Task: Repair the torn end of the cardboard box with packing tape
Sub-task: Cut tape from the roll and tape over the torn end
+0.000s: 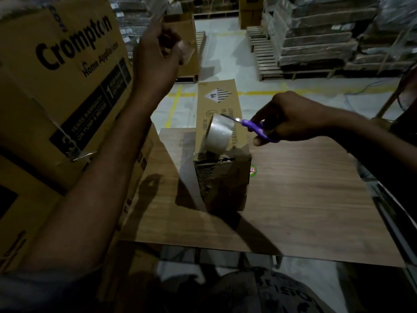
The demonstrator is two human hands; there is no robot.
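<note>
A long narrow cardboard box (pixel 222 105) lies on the wooden table (pixel 304 199), its torn, ragged end (pixel 222 184) facing me. A roll of clear packing tape (pixel 217 134) stands on the box near that end. My right hand (pixel 286 118) grips purple-handled scissors (pixel 257 129), whose blades point left and reach the top of the roll. My left hand (pixel 158 53) is raised high to the left, fingers curled, pinching a pulled piece of clear tape (pixel 186 51); the strip itself is hard to see.
A big printed carton (pixel 63 82) stands close on the left, with more cartons below it. Behind lie a concrete floor with yellow lines, wooden pallets (pixel 266 55) and stacked wrapped goods (pixel 327 30). A round sticker (pixel 252 171) sits on the table beside the box.
</note>
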